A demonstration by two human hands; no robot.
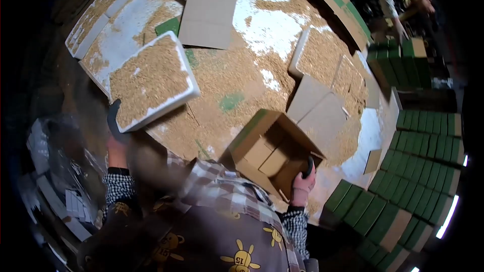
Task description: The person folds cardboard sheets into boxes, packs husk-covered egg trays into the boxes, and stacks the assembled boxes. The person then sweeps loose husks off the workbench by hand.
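My left hand point(116, 133), in a pink glove with dark fingers, grips the near left corner of a white foam tray point(191, 89). Light brown, sawdust-like material point(148, 78) fills that tray nearly to its rim. My right hand point(304, 185), gloved the same way, is closed on the near right wall of an open cardboard box point(252, 163). The box stands close in front of my body, its inside facing up with bare cardboard at the bottom. My left thumb and part of my right fingers are hidden.
Loose sawdust-like material covers much of the table point(212, 113). A flat cardboard sheet point(207, 18) lies at the back, another white tray point(300, 53) to the right. Green boxes point(421, 156) are stacked at right. Another person point(398, 5) works at the far right.
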